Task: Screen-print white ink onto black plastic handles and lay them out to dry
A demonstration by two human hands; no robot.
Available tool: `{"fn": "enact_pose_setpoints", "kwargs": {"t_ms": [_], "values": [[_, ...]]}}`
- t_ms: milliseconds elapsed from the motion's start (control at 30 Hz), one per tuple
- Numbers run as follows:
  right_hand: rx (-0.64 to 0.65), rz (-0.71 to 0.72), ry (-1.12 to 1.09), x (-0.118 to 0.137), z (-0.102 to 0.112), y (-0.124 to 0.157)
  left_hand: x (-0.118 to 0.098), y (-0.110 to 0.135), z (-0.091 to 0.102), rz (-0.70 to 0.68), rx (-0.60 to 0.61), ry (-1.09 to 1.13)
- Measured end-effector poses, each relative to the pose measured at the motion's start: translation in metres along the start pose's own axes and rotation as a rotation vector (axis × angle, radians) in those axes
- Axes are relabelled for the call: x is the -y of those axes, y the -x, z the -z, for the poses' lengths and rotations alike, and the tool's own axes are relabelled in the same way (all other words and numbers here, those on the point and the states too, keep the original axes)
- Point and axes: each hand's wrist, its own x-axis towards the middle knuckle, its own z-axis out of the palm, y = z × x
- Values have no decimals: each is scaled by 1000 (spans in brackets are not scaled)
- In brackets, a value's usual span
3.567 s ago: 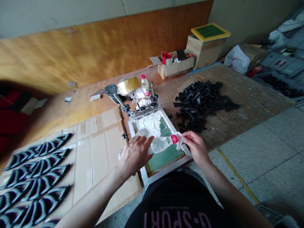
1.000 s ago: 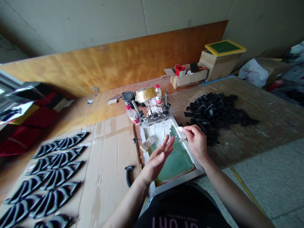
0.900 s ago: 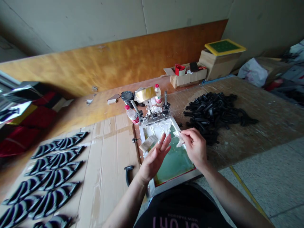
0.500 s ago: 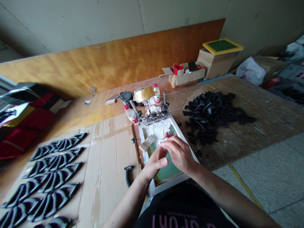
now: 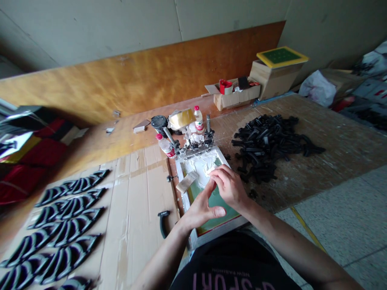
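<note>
**Two bare hands meet over an aluminium-framed green mesh screen (image 5: 215,203) on the workbench.**
The screen lies at 12 o'clock from the person's body. The left hand (image 5: 201,211) reaches in from 7 o'clock, fingers spread, thumb stretched wide from the forefinger. The right hand (image 5: 228,187) comes from 4 o'clock, fingers curled downward just beside the left forefinger, above thick white paste (image 5: 198,165); whether it pinches anything cannot be told. A pale wooden strip (image 5: 186,182) lies on the screen at the hands' 10 o'clock. A heap of black plastic parts (image 5: 266,145) sits at 2 o'clock, and rows of black arched parts (image 5: 60,217) lie on a corrugated cardboard sheet (image 5: 133,189) at 9 o'clock.
</note>
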Motion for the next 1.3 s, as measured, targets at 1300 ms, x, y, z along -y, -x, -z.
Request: {"fn": "enact_pose_setpoints", "kwargs": {"t_ms": [1300], "values": [[-214,-815,-718,-35,4,-7,17,-6,-17,-85,-526,291]]}}
